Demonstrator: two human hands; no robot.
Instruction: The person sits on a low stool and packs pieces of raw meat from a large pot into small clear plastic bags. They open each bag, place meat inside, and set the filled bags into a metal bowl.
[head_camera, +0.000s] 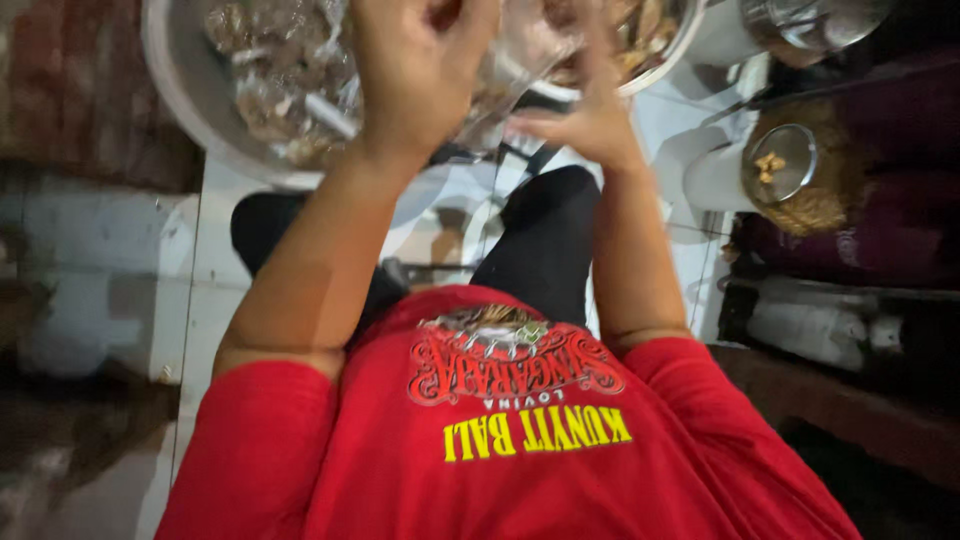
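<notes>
The left hand (415, 70) is raised at the far side of the view, its fingers curled inward into a loose fist around the upper edge of a clear plastic bag (500, 85). The right hand (590, 110) sits just to the right of it, fingers bent and spread, pinching the same bag from the other side. The bag hangs between the two hands, crumpled and see-through; what it holds is too blurred to tell.

Behind the hands, at the far left, stands a large pale round basin (185, 95) filled with small clear packets of brownish food. To its right, partly hidden by the right hand, a second bowl (660, 60) holds more brown pieces.

Below the hands the person's legs in black trousers (545, 240) stretch over a pale tiled floor (210, 290). Nearest the camera is the person's red shirt (500, 450) with a printed design on the front.

At the right, well apart from the hands, a round glass lid (780, 162) with a few brown bits on it rests on a brownish woven container (830, 200), beside a white cylindrical object (712, 175). Dark shelving (860, 300) runs along the right edge.
</notes>
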